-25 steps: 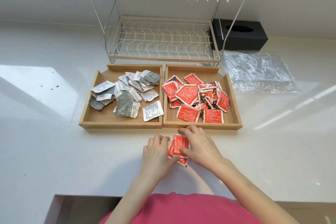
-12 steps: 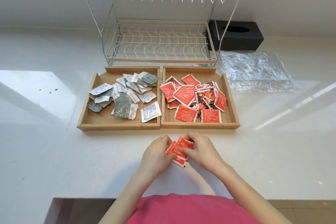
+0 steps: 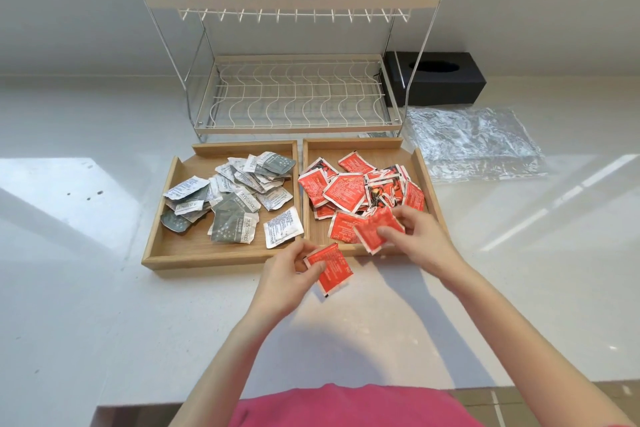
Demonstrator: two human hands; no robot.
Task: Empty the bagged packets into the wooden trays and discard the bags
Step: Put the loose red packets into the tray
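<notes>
Two wooden trays stand side by side on the white counter. The left tray (image 3: pixel 162 246) holds several grey and white packets (image 3: pixel 235 198). The right tray (image 3: pixel 424 167) holds a pile of red packets (image 3: pixel 346 189). My right hand (image 3: pixel 417 236) is over the right tray's front edge, shut on a red packet (image 3: pixel 375 231). My left hand (image 3: pixel 289 270) is just in front of the trays, above the counter, and holds another red packet (image 3: pixel 332 267). Flattened clear plastic bags (image 3: pixel 474 142) lie to the right of the trays.
A two-tier white wire dish rack (image 3: pixel 294 97) stands right behind the trays. A black tissue box (image 3: pixel 440 80) sits at the back right, by the wall. The counter's front edge (image 3: pixel 138 406) runs close to my body.
Both hands held a small stack of red packets together on the counter. They have now split it, the right hand carrying one packet forward over the right tray, the left lifting the other.
</notes>
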